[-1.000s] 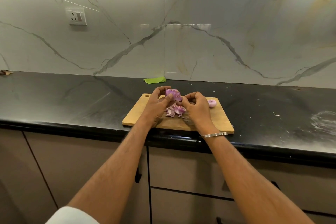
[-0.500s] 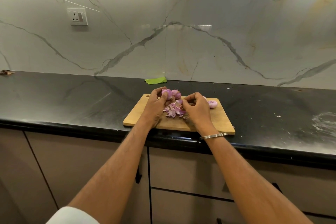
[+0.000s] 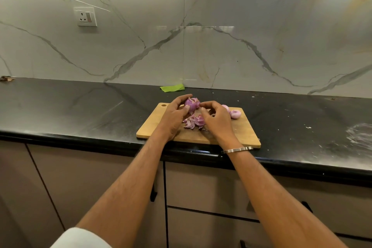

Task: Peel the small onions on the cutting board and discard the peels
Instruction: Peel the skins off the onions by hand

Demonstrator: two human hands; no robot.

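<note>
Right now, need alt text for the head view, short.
A person's left hand holds a small purple onion above a wooden cutting board while the right hand picks at its skin. Loose peels lie under the hands, and peeled onions sit at the board's far right on a black countertop.

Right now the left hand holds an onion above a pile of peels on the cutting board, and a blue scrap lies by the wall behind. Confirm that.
Not quite: the scrap is green, not blue, as the head view shows. The rest holds: the left hand holds an onion above the peels on the cutting board.
</note>
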